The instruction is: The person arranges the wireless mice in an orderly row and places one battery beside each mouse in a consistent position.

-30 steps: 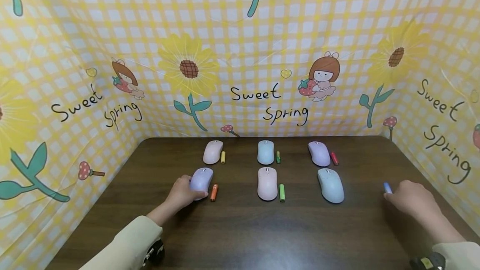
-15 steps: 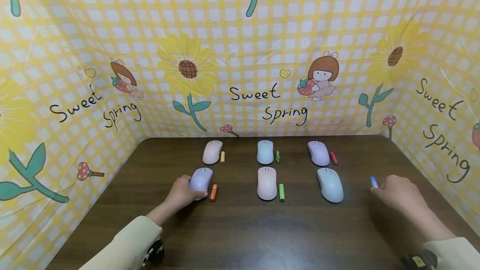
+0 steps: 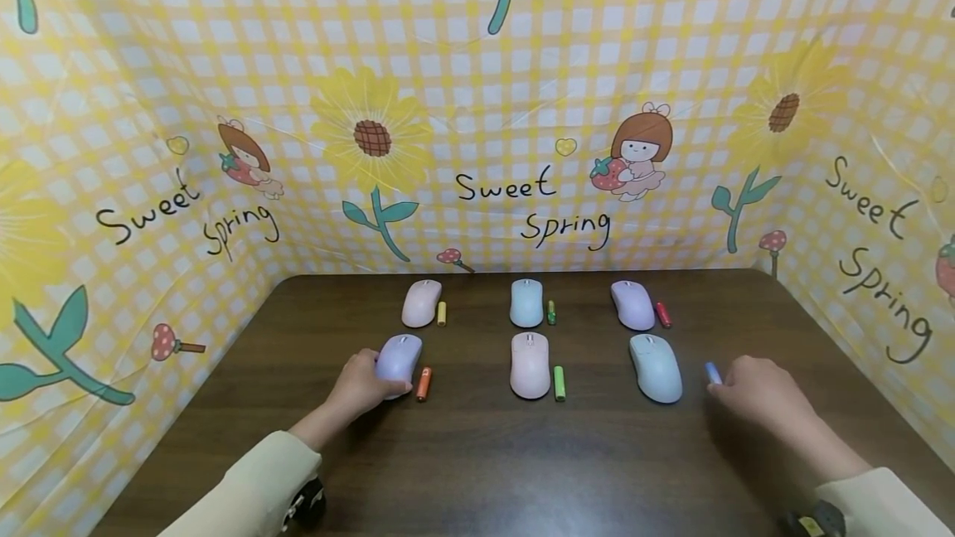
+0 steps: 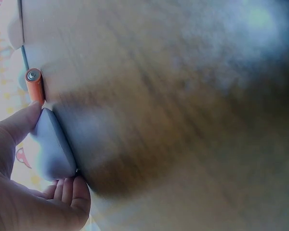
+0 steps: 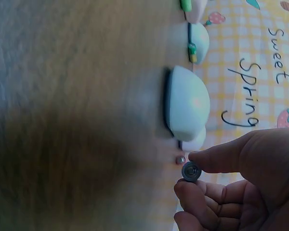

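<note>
At the front left, my left hand grips a purple computer mouse by its sides, thumb on one side and fingers on the other. In the left wrist view the mouse rests on the table, with an orange battery close to the thumb tip. My right hand pinches a blue battery between thumb and fingers, to the right of a light blue mouse. The right wrist view shows one round end of that battery; it appears held above the table.
A pink mouse with a light green battery lies front centre. Behind are pink, blue and purple mice, each with a battery at its right: yellow, green, red. Patterned cloth walls the table.
My right hand has moved left with the blue battery, nearer the front light blue mouse. The left hand stays on the purple mouse.
</note>
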Tool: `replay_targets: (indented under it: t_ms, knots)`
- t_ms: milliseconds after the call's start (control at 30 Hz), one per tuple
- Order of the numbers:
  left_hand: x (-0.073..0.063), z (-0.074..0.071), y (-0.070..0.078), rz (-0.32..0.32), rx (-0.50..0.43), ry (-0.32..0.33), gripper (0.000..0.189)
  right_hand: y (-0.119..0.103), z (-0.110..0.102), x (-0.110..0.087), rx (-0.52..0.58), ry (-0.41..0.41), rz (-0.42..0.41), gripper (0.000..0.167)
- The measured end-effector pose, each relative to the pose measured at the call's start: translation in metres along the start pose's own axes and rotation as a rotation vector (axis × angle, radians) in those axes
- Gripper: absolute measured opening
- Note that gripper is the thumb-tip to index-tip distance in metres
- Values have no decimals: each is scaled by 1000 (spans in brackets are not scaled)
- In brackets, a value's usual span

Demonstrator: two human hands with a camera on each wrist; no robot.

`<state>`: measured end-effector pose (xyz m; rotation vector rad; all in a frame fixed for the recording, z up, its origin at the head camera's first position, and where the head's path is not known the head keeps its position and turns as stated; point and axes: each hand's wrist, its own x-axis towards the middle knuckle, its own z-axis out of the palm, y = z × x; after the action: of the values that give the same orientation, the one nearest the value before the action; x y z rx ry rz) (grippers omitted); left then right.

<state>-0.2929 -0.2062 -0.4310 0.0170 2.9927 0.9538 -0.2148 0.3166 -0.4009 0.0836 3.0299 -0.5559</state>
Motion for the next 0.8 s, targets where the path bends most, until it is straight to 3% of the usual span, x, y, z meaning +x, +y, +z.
replay_targets:
  t_ms: [267,800]
  knots:
    - [-1,0,-1,1,1,-1,70,-11,10,3,-21,-40,-5,40]
    - [-1,-1,-1,17,-12,1,69,-16,21,2,-53,-20,-32,40]
